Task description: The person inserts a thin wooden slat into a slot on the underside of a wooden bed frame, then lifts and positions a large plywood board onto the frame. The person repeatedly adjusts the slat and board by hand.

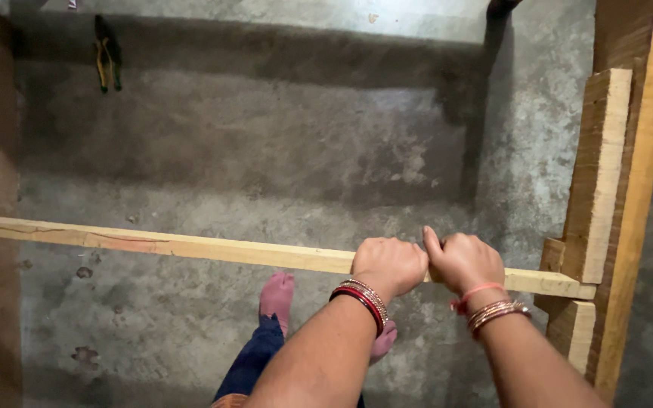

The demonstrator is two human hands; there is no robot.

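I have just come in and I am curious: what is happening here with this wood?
A person grips a long wooden strip with both hands side by side, left hand and right hand. The strip lies level above the concrete floor; its right end meets an upright wooden frame. Pliers lie on the floor further away.

- No packages, labels, signs or screens are visible anywhere in this view.
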